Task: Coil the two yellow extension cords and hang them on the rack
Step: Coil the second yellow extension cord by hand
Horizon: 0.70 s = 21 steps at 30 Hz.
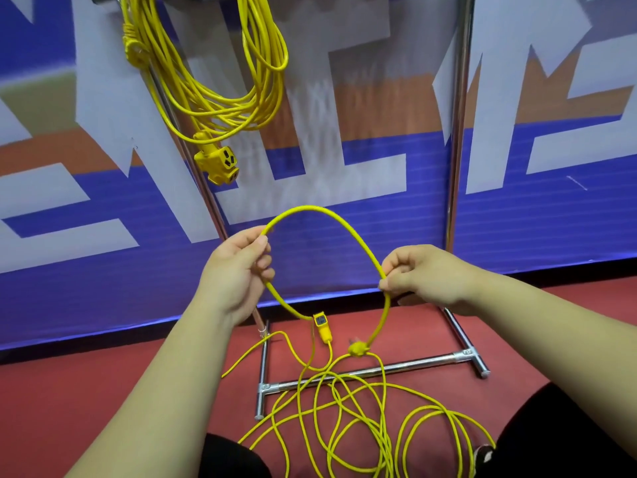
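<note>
One yellow extension cord (220, 98) hangs coiled from the top of the metal rack (458, 132), its socket end (218, 161) dangling lowest. The second yellow cord (331, 220) arches in a loop between my hands. My left hand (238, 270) grips the loop's left side, and my right hand (424, 274) pinches its right side. Below the loop hang a yellow socket block (323, 327) and a knot-like lump (358, 349). The remaining length lies in loose tangled loops (362, 419) on the floor.
The rack's chrome base bar (372, 370) and feet rest on the red floor (86, 391), under the loose cord. A blue, white and orange banner (551, 208) stands behind the rack. My dark-clothed knees (234, 460) show at the bottom edge.
</note>
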Each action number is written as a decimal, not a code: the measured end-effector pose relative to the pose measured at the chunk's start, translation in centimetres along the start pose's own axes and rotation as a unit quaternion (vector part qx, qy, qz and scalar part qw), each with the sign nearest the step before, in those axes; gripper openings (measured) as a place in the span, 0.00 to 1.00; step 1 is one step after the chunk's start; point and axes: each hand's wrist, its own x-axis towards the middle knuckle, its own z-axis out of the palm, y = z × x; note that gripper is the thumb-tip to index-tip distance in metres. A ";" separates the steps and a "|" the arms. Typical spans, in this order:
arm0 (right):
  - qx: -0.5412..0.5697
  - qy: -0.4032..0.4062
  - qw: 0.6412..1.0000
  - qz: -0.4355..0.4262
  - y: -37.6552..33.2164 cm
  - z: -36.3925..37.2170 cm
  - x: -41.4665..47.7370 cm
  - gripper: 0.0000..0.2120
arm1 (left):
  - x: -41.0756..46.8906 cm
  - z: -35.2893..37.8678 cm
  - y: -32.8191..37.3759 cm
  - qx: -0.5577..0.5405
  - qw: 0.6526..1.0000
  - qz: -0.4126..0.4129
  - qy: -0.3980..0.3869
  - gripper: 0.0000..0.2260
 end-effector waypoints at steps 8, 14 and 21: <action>0.104 -0.010 0.994 -0.025 -1.8 1.4 -0.6 0.06 | -1.2 1.5 -0.2 -0.022 0.997 -0.063 -0.036 0.08; 0.052 0.009 0.997 -0.054 -1.9 1.7 -0.5 0.09 | -1.0 1.4 -1.6 0.117 0.991 -0.049 -0.044 0.12; 0.101 0.012 0.993 -0.059 -2.6 2.6 0.0 0.08 | -1.3 2.1 -2.6 0.203 0.975 -0.009 -0.084 0.07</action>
